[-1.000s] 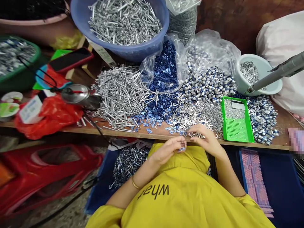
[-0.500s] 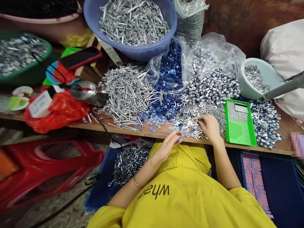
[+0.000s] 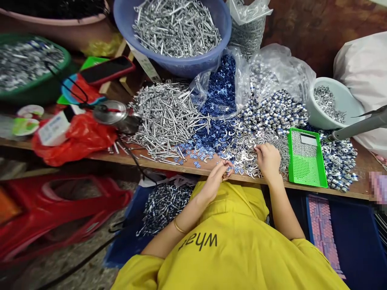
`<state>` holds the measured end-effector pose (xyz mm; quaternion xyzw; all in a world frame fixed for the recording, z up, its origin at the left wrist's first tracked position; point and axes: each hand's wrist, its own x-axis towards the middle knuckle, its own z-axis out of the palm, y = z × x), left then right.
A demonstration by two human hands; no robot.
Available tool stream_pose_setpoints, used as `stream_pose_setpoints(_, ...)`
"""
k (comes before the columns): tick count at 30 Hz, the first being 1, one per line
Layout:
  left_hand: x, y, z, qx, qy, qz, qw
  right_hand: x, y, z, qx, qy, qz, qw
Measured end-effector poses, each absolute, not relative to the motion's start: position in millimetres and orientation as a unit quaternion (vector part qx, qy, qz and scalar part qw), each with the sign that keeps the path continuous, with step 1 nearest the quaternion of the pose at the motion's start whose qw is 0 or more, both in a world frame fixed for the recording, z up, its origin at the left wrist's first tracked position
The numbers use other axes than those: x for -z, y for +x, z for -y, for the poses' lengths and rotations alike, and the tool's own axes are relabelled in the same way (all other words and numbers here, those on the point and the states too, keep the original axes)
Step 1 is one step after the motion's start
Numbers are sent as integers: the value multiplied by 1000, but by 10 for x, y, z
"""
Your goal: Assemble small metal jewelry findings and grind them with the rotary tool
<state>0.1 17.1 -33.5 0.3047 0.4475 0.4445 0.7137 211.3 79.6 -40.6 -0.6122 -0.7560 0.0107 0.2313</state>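
My left hand is at the table's front edge, fingers curled and thumb close to the fingertips. Whatever it pinches is too small to make out. My right hand reaches over a pile of small silver curved pieces, its fingertips pressed together at the pile. What lies between them cannot be made out. Blue three-pronged pieces spread from a clear bag toward my left hand. A heap of silver metal rods lies to the left. Banded silver-and-blue cylinders are piled behind my right hand.
A green tray of tiny parts stands right of my right hand. Behind are a purple basin of rods and a pale bowl. A red bag and metal canister sit left. A blue container is below the table.
The view has shifted slightly. My left fingers have lifted a little and curled closer together. My right fingertips have moved slightly away from me over the silver pieces.
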Motion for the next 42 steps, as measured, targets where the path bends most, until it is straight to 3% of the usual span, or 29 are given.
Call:
stream_pose_setpoints(8, 409, 89, -231, -447, 311, -472, 694, 264, 1988, -694, 39, -578, 804, 133)
stream_pose_setpoints(11, 437, 134, -251, -442, 302, -489, 689, 275, 1974, -671, 23, -589, 785, 191)
stream_pose_setpoints(17, 391, 169, -204, -447, 319, -484, 682, 205, 1858, -494, -142, -473, 831, 255)
stream_pose_setpoints(24, 355, 173, -142, -449, 348, -495, 657, 232, 1844, -362, -111, -489, 804, 321)
stream_pose_setpoints(32, 297, 112, -101, -412, 411, -500, 641, 237, 1813, -208, -84, -472, 813, 330)
stream_pose_setpoints(42, 302, 10, -50, -412, 319, -403, 753, 144, 1759, -154, -131, -470, 798, 355)
